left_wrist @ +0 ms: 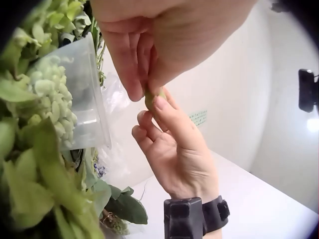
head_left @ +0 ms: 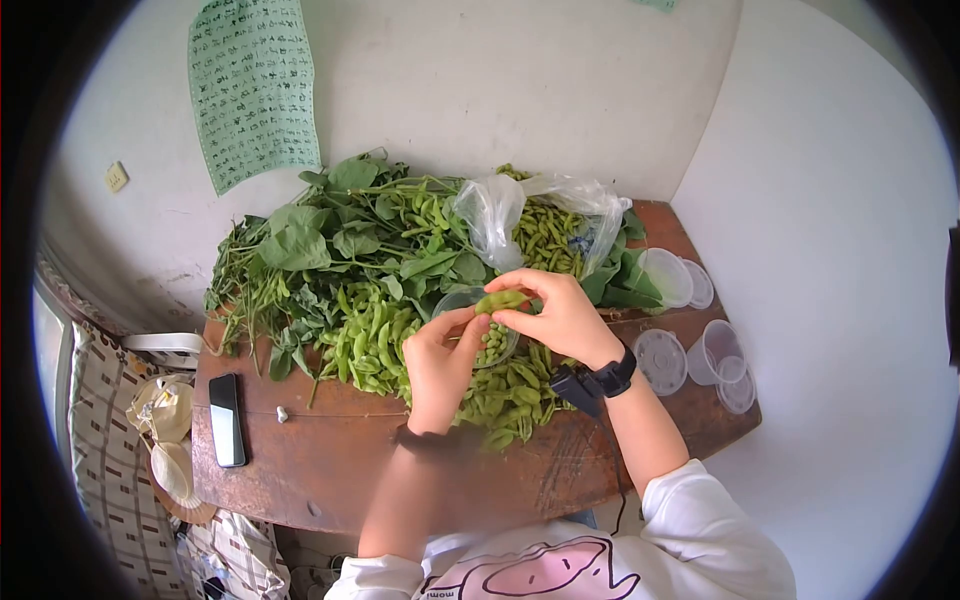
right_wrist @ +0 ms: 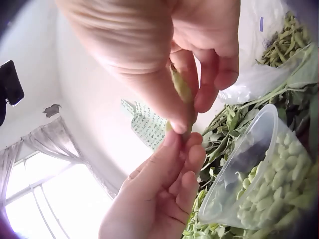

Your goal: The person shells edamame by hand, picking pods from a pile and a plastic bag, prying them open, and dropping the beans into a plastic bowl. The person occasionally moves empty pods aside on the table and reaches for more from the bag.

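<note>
A green bean pod (head_left: 503,300) is pinched between both hands above a clear round tub. My left hand (head_left: 440,362) grips the pod's left end with thumb and fingers. My right hand (head_left: 556,318) pinches its other part. In the right wrist view the pod (right_wrist: 180,85) shows between the right thumb and fingers, with the left hand (right_wrist: 159,191) touching its lower end. Shelled pale green beans (left_wrist: 54,97) fill part of the tub (left_wrist: 88,84), seen in the left wrist view beside the hands.
Leafy stalks (head_left: 345,225) and loose pods (head_left: 370,340) cover the table's back and middle. A plastic bag (head_left: 492,215) of pods lies behind the tub. Clear cups (head_left: 712,352) and lids (head_left: 660,362) stand at right. A phone (head_left: 227,420) lies at left, near a small white object (head_left: 282,413).
</note>
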Motion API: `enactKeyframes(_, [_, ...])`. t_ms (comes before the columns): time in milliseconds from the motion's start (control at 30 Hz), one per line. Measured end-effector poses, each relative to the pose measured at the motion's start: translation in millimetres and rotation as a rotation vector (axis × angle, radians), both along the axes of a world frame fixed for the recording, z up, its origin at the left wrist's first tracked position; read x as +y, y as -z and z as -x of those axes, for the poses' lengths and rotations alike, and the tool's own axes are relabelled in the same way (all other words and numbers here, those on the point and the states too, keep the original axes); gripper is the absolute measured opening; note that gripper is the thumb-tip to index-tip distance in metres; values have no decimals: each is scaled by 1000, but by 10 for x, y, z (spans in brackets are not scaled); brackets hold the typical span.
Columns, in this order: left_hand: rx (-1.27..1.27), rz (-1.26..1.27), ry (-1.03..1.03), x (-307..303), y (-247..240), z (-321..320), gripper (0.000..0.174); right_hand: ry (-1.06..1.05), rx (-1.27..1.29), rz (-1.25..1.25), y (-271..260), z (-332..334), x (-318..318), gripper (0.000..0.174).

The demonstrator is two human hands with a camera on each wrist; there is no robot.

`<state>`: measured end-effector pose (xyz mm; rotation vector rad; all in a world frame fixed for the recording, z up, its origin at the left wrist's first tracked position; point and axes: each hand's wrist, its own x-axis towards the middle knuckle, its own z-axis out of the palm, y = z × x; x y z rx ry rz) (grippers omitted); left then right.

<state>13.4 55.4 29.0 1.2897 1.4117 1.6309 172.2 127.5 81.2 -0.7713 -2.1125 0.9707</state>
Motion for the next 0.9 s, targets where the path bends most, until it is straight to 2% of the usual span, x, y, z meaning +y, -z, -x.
enactKeyframes(100, [-68, 8, 4, -21, -35, -20, 21, 35, -23, -38, 14, 22, -2, 29])
enactKeyframes(167, [-245, -38, 81, -16, -53, -33, 20, 47, -25, -34, 16, 15, 6, 29])
enactKeyframes(200, [-245, -37, 82, -23, -71, -3, 20, -27, 66, 136, 25, -7, 21, 31])
enactKeyframes(233, [-287, 1, 187, -37, -91, 55, 19, -102, 156, 306, 30, -31, 33, 33])
enactKeyframes(267, [-329, 39, 291, -46, -98, 100, 19, -101, 156, 308, 5, -53, 35, 33])
enactKeyframes(333, [-321, 29, 320, -46, -75, 135, 19, -156, 169, 492, -60, -97, 25, 34])
enactKeyframes(433, [-300, -11, 352, -26, -54, 115, 19, -246, 207, 528, -8, -119, 41, 32])
enactKeyframes(533, [-220, -34, 350, -26, -13, 131, 19, -231, 161, 548, -18, -144, 34, 30])
enactKeyframes(567, [-156, -32, 354, -22, -8, 134, 19, -233, 162, 548, -25, -141, 31, 30])
enactKeyframes(667, [-180, -47, 344, -11, -30, 78, 17, -209, 152, 512, -10, -153, 15, 30])
enactKeyframes(733, [-136, -8, 318, -3, -13, 66, 17, -126, 80, 310, 37, -116, 1, 30])
enactKeyframes(867, [-109, 77, 231, -43, -66, 60, 17, -27, 41, 271, -81, -108, -88, 25])
enactKeyframes(900, [-105, 78, 238, -44, -66, 71, 17, -13, 12, 178, -122, -153, -80, 24])
